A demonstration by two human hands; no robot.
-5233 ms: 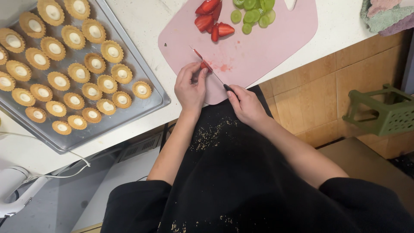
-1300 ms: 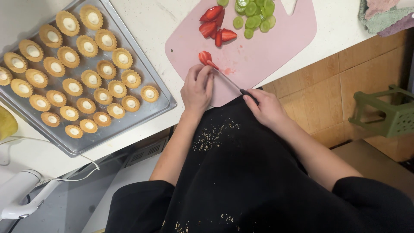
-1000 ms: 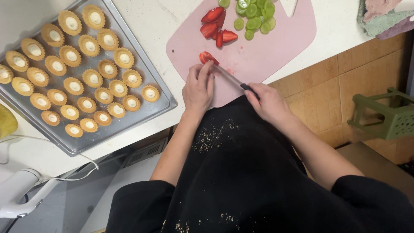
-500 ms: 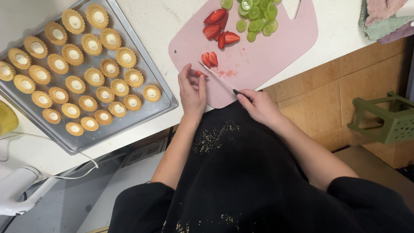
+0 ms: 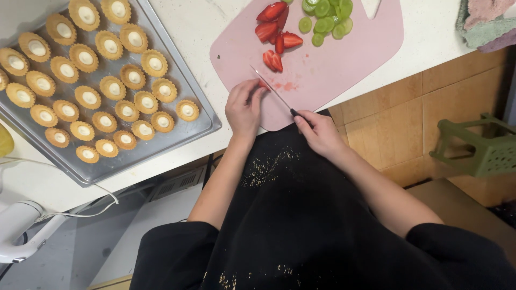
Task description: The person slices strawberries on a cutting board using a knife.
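Right hand (image 5: 317,129) clenched on paring knife (image 5: 274,92), blade angled across pink cutting board (image 5: 344,70). Left hand (image 5: 243,107) pinches strawberry piece (image 5: 263,84) at blade (mostly hidden by fingers). Cut halves (image 5: 273,60) lie beyond. Judgement: curl fingertips back, steady piece flat-side down, draw blade gently.
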